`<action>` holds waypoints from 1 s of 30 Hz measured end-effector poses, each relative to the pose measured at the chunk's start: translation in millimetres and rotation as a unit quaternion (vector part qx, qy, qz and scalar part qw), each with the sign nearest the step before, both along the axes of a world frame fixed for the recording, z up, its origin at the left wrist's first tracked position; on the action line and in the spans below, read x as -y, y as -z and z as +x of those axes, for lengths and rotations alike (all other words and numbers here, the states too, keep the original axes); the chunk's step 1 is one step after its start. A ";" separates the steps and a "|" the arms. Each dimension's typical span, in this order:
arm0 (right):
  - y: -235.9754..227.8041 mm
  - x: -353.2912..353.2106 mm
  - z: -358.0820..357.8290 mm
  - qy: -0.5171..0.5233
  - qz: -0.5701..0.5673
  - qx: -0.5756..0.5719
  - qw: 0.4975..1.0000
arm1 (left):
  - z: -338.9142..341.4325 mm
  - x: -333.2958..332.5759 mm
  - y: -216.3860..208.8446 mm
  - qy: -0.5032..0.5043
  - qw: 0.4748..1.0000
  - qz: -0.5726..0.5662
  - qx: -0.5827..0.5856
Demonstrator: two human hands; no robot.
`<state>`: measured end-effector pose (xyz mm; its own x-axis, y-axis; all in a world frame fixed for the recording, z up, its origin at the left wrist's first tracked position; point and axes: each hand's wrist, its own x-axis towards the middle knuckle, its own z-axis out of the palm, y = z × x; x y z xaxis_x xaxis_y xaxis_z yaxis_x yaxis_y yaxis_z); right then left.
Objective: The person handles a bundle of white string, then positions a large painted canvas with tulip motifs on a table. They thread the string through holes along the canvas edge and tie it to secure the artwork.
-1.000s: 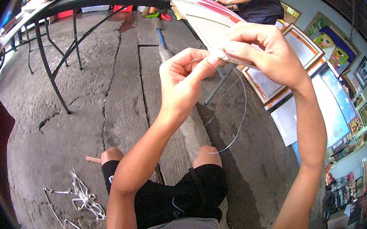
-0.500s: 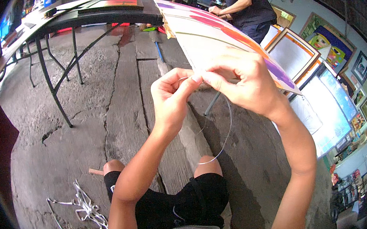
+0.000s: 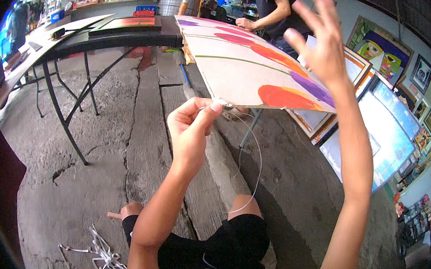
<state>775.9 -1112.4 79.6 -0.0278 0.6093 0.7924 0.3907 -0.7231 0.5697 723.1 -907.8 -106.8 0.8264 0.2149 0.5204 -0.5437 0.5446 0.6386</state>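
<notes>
A broad white panel (image 3: 231, 76) painted with orange, red and purple shapes stretches away in front of me, its near corner level with my fingertips. At that corner my left hand (image 3: 188, 132) is closed in a pinch on a thin white cord (image 3: 261, 170). A whitish lump (image 3: 222, 102) shows at the fingertips, too small to make out. From there the cord hangs in a wide loop down to my right knee. My right hand (image 3: 323, 49) is raised above the panel's right edge, fingers spread, holding nothing.
A black-edged table (image 3: 74, 43) with folding legs stands at the left. Tangled white strips (image 3: 105, 256) lie on the floor by my left leg. Another person (image 3: 276, 10) stands behind the panel. Framed pictures (image 3: 377, 129) lean at the right.
My right hand has come away from my left hand and lifted up to the right, its fingers opening. The left hand keeps its pinch, slightly lower. More of the panel's near corner shows.
</notes>
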 end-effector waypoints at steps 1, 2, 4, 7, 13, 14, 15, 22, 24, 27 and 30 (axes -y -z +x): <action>-19.1 12.1 19.4 0.038 0.015 0.060 0.997 | -0.6 -1.0 -0.7 0.004 1.000 -0.003 0.007; -34.6 22.9 34.9 0.079 0.007 0.100 0.992 | -1.1 -1.1 -0.1 0.009 1.000 -0.008 0.012; -67.3 37.5 47.3 0.233 0.129 -0.438 0.859 | 0.1 -1.2 4.0 0.010 1.000 -0.006 0.014; -60.2 64.1 69.6 0.292 0.071 -0.254 0.919 | 1.6 -1.0 0.1 -0.001 1.000 0.008 0.022; -54.6 51.5 50.2 0.210 0.039 -0.566 0.796 | -4.4 -0.3 -3.7 0.011 1.000 0.008 0.021; -44.8 41.9 41.1 0.257 -0.014 -0.485 0.836 | -3.6 0.0 -3.7 0.010 1.000 0.011 0.022; -36.5 41.8 42.9 0.256 -0.017 -0.432 0.865 | -3.3 0.6 -3.8 0.011 1.000 0.013 0.024; 21.6 -29.9 -19.3 -0.059 -0.040 -0.508 0.859 | -6.6 -1.4 0.5 -0.002 1.000 0.015 0.009; 38.2 -38.9 -35.7 -0.129 -0.105 -0.456 0.874 | -7.8 -0.9 2.6 0.008 1.000 0.015 0.007; 56.3 -54.8 -53.2 -0.184 -0.148 -0.411 0.881 | -11.8 -2.7 3.3 0.020 1.000 0.007 0.010; 70.0 -57.5 -50.3 -0.208 -0.141 -0.365 0.896 | -15.3 -2.8 2.9 0.028 1.000 -0.004 0.010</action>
